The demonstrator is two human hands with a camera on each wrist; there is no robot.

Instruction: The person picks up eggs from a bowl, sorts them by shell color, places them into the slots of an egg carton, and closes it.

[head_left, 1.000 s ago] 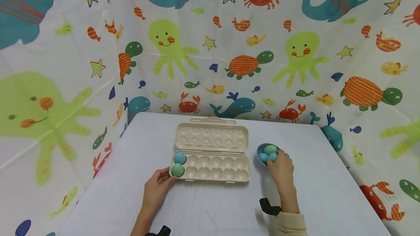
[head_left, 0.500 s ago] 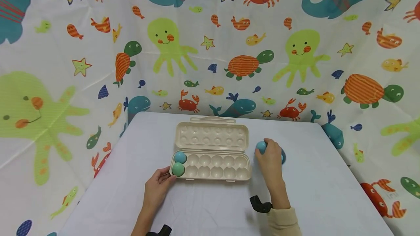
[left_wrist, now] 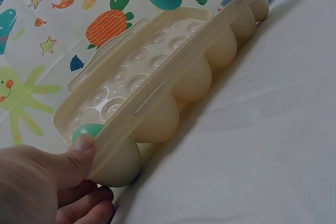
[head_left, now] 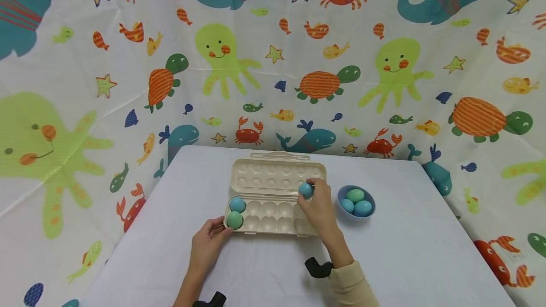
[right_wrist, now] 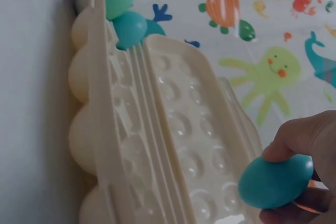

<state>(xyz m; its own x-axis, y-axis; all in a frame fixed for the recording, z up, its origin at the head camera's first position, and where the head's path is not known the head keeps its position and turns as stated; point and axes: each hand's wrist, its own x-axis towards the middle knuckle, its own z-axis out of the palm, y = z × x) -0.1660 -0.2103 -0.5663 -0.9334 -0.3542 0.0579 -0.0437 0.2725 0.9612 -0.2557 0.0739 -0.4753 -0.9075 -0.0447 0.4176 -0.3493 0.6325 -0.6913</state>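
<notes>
A beige egg carton lies opened on the table, its dimpled lid folded back. In its leftmost column sit a blue egg at the back and a green egg in front. My left hand pinches the carton's front left corner, thumb on the rim in the left wrist view. Above the carton's right part, my right hand holds another blue egg between thumb and fingers; the right wrist view shows this blue egg clear of the carton.
Right of the carton stands a blue bowl with a green egg and two blue eggs. A white cloth covers the table. Behind it hangs a curtain printed with sea animals.
My right hand has lifted a blue egg out of the bowl and carried it left to above the carton. The left hand stays at the carton's corner.
</notes>
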